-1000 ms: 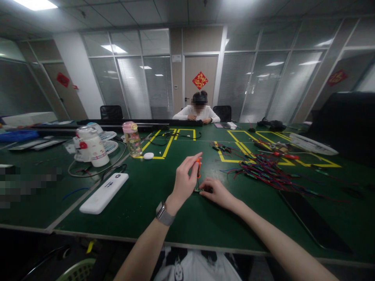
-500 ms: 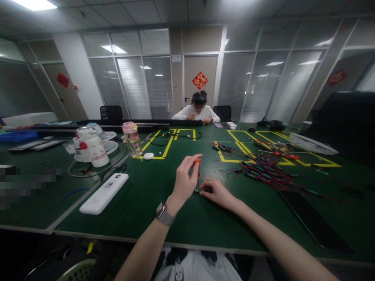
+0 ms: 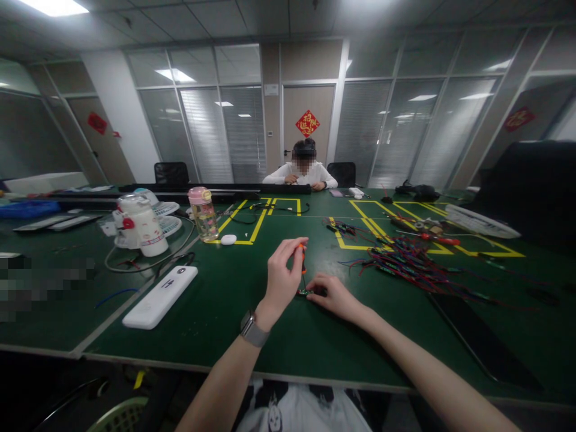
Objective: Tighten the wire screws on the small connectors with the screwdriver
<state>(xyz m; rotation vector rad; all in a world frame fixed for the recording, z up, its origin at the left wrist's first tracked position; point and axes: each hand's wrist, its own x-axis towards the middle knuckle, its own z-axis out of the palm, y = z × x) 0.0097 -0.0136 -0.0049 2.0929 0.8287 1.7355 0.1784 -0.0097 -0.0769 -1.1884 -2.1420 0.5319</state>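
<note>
Just past the smartwatch [image 3: 253, 328] on the left wrist, I see the left hand [image 3: 283, 270] with thumb and fingers closed about the orange handle of a screwdriver [image 3: 303, 264], partly hidden from me. It stands nearly upright, its shaft dropping to a small green circuit board [image 3: 303, 292] low over the table [image 3: 216, 327], directly below the handle. The board's long side seems to run crosswise, and the right hand [image 3: 335, 295] is nearer to it, fingertips touching its right end; whether they pinch or merely steady it, I can't tell. Off to the left, a white slab-like device [image 3: 159, 298] bears a dark mark too blurred to read. Farthest away, a red diamond [image 3: 307, 123] on the door [image 3: 308, 99] carries gold Chinese characters, the top one apparently 招; the pale plate [image 3: 270, 90] beside it is illegible.
</note>
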